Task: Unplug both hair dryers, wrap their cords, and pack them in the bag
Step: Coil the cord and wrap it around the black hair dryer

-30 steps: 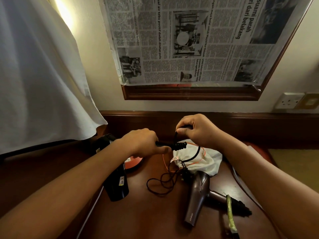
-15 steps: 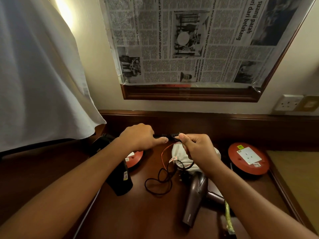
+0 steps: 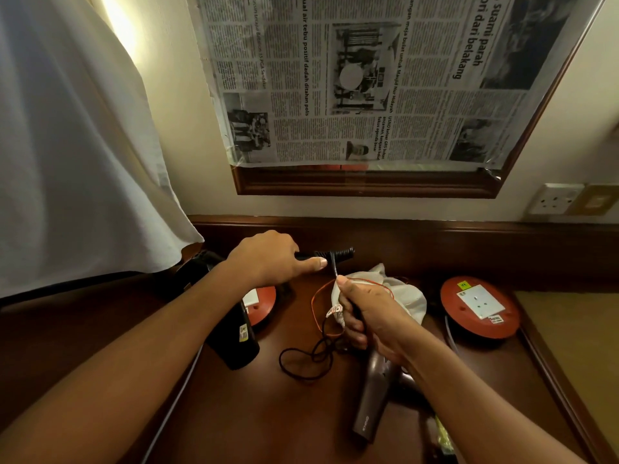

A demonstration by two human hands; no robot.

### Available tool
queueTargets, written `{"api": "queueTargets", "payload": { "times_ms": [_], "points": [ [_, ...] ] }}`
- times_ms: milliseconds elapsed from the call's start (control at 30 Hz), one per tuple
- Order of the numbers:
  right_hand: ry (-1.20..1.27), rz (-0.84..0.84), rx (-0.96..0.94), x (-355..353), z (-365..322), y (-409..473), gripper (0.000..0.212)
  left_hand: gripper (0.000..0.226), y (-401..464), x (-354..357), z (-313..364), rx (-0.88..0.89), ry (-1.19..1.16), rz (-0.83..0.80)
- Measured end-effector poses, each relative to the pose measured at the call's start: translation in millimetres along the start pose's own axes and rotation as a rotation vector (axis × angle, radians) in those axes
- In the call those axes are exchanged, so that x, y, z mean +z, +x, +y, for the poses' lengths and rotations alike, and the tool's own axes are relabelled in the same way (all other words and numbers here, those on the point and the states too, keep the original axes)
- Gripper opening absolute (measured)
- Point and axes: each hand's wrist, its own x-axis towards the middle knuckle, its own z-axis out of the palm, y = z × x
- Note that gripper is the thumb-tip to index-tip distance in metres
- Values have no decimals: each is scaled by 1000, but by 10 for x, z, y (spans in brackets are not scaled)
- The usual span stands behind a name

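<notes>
The black dryer (image 3: 231, 333) lies left of the bag (image 3: 402, 296) on the desk (image 3: 234, 413), a small yellow label on its barrel, too small to read. The left hand (image 3: 268, 262) is clenched round the black handle (image 3: 331, 254) above the bag, thumb stretched along it. The cord (image 3: 308, 360) drops from the handle and lies in loose loops just left of the bag. The right hand (image 3: 365, 313), in front of the bag, pinches the cord between thumb and forefinger, the other fingers curled round it. The white bag has an orange drawstring and a small tag I cannot read. The brown dryer (image 3: 371, 403) lies near of the bag; pale lettering on its barrel is unreadable. Above the bag, the newspaper (image 3: 368, 78) reads "suami parah", "dori dari belakang". Right of the bag, a red disc (image 3: 479, 309) carries a white socket plate.
</notes>
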Motion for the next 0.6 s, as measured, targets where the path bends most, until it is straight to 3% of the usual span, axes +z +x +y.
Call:
{"api": "queueTargets", "payload": {
  "times_ms": [100,300,600],
  "points": [
    [53,-26,14,-19,48,-8,43,81,-26,-49,19,22,12,25],
    [195,-120,-91,-37,141,-2,21,67,-112,-159,91,36,-147,-6],
    [-315,70,-221,-53,131,59,36,71,-208,-193,123,82,-196,-81]
  ]
}}
